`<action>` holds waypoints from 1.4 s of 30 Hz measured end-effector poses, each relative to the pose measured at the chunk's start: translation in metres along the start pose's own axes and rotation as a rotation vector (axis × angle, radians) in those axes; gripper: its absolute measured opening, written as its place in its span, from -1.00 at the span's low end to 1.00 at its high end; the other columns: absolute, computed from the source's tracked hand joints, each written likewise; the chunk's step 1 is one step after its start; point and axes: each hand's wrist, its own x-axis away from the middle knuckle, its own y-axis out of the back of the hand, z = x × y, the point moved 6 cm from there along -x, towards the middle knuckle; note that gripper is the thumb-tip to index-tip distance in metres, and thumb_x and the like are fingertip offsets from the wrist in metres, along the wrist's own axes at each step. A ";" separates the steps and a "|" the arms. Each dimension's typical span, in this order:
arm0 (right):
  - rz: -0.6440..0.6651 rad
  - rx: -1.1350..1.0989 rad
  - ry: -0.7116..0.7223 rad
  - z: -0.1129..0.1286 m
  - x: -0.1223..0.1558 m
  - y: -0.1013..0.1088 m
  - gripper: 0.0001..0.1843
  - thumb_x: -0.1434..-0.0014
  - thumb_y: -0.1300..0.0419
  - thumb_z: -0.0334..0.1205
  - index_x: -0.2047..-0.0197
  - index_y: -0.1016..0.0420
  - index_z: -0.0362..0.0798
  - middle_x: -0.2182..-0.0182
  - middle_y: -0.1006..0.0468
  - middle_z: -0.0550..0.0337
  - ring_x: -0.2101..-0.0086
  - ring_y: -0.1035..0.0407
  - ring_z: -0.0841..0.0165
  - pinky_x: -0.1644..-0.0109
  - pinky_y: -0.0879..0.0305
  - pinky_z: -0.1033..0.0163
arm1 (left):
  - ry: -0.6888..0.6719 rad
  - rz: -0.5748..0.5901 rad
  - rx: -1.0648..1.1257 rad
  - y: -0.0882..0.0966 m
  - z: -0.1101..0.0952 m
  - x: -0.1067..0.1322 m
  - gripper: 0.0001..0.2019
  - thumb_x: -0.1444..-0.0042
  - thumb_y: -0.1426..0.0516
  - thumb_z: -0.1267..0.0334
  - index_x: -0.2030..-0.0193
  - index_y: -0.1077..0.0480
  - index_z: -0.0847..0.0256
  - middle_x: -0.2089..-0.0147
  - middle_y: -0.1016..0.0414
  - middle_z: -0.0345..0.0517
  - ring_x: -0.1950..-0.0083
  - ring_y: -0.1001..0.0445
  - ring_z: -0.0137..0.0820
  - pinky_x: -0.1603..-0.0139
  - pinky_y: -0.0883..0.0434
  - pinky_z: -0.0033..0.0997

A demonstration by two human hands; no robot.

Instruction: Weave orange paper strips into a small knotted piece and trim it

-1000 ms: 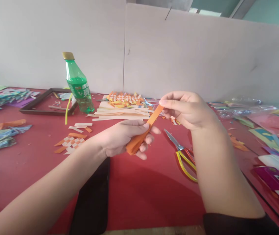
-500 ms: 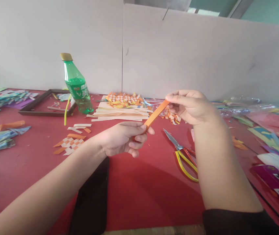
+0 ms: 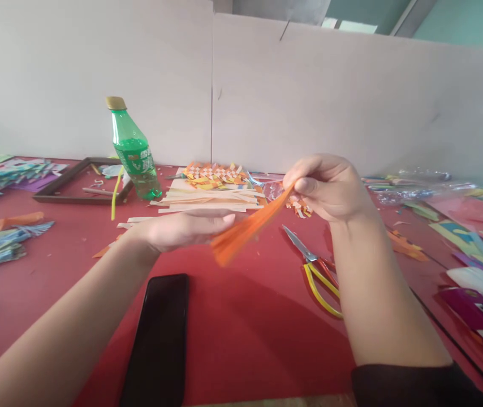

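Observation:
My right hand (image 3: 330, 183) pinches the top end of a bundle of orange paper strips (image 3: 245, 229), which fans out blurred down to the left. My left hand (image 3: 182, 229) lies flat with fingers stretched out, just left of the strips' lower end, touching or nearly touching them. Both hands hover above the red table (image 3: 245, 328).
A black phone (image 3: 159, 339) lies near the front edge. Yellow-handled scissors (image 3: 315, 268) sit under my right forearm. Further back stand a green bottle (image 3: 133, 150), a dark frame (image 3: 76, 181), cream strips with woven orange-white pieces (image 3: 211, 183). Coloured paper piles lie at both sides.
My left hand has let go of the strips and flattened out. The strip bundle now hangs from my right hand alone and swings, fanned and blurred. The phone is uncovered.

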 end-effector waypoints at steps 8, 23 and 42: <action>0.148 0.065 0.032 0.004 0.003 -0.029 -0.86 0.08 -0.50 -0.15 0.46 -0.64 0.06 0.51 -0.60 0.28 0.47 -0.41 0.42 0.35 -0.37 0.25 | -0.191 -0.285 0.017 -0.022 -0.025 -0.003 -0.72 -0.26 -0.14 0.06 0.06 -0.44 0.23 -0.03 -0.54 0.04 -0.10 -0.48 -0.24 -0.21 -0.32 -0.13; 0.032 0.180 -0.155 0.013 0.011 -0.024 -0.70 0.02 -0.46 -0.21 0.17 -0.61 0.10 0.26 -0.63 0.25 0.34 -0.46 0.41 0.26 -0.40 0.29 | -0.181 -0.315 0.136 -0.035 -0.017 -0.009 -0.70 -0.35 0.00 0.04 0.28 -0.25 0.22 0.46 -0.05 -0.34 0.54 0.00 -0.62 0.56 -0.09 -0.64; 0.282 1.597 -0.937 -0.054 0.175 0.042 -0.90 0.04 -0.10 -0.46 0.41 -0.38 -0.11 0.44 -0.55 -0.08 0.52 -0.43 0.21 0.50 0.03 0.23 | -0.250 -0.645 0.091 -0.008 -0.007 -0.012 -0.75 -0.35 0.00 0.09 0.27 -0.30 0.20 0.50 -0.14 -0.34 0.58 -0.05 -0.59 0.57 -0.11 -0.55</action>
